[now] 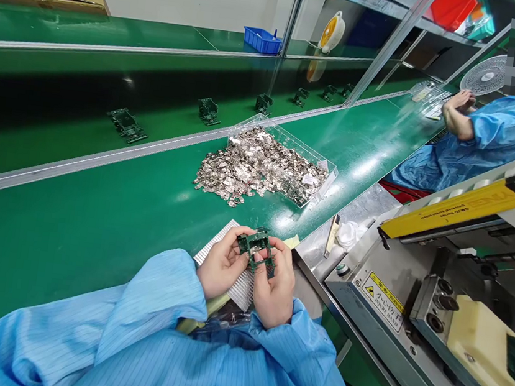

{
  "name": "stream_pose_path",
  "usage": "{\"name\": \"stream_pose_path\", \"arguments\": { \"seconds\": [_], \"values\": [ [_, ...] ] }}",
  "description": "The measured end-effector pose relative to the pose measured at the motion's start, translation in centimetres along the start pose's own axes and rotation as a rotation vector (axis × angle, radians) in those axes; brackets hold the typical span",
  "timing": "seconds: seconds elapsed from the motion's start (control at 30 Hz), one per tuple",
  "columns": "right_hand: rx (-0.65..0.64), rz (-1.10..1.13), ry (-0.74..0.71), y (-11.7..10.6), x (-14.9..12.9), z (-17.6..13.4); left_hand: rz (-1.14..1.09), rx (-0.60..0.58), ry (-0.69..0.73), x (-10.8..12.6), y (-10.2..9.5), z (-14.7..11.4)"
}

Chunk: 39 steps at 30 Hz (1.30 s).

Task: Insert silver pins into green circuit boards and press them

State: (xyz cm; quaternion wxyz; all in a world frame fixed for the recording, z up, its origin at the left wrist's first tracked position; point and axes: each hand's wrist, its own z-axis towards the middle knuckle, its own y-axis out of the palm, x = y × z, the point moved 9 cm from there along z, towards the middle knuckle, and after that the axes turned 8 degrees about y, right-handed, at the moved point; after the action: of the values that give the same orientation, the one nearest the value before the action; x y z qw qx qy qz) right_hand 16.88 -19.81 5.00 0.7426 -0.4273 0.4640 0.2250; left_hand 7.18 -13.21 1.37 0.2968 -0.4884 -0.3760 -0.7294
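Between my two hands is a dark green plastic frame with an open middle, held above the table's front edge. My left hand grips its left side between thumb and fingers. My right hand closes on the right side, its thumb pressed toward the opening. A small part may sit at that thumb; it is too small to make out. Below the hands lies a silvery ribbed sheet. Beyond them, a heap of small shiny metal pieces spills out of a clear plastic tray.
Several similar green frames stand in a row on the dark strip behind the table. At the right is a machine with a yellow bar. A cutter knife lies beside it. A co-worker in blue is at the far right.
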Motion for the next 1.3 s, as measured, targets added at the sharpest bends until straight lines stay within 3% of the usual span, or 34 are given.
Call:
{"name": "stream_pose_path", "arguments": {
  "seconds": [0.27,0.47,0.67,1.13,1.3],
  "values": [
    [0.052,-0.095,-0.148,-0.1,-1.1,-0.4,-0.034,0.017,-0.03,-0.4,0.0,0.0],
    [-0.021,0.04,-0.046,0.4,-0.3,-0.5,-0.017,0.105,-0.034,-0.6,-0.9,0.3],
    [0.116,0.114,0.06,-0.7,1.0,0.3,-0.012,0.086,-0.012,-0.5,-0.6,0.2],
    [0.188,0.037,-0.011,0.1,0.3,0.2,0.004,0.08,0.01,-0.5,-0.6,0.2],
    [0.192,0.126,0.033,0.1,1.2,0.2,0.023,0.069,0.009,-0.2,-0.6,0.1]
  ]
}}
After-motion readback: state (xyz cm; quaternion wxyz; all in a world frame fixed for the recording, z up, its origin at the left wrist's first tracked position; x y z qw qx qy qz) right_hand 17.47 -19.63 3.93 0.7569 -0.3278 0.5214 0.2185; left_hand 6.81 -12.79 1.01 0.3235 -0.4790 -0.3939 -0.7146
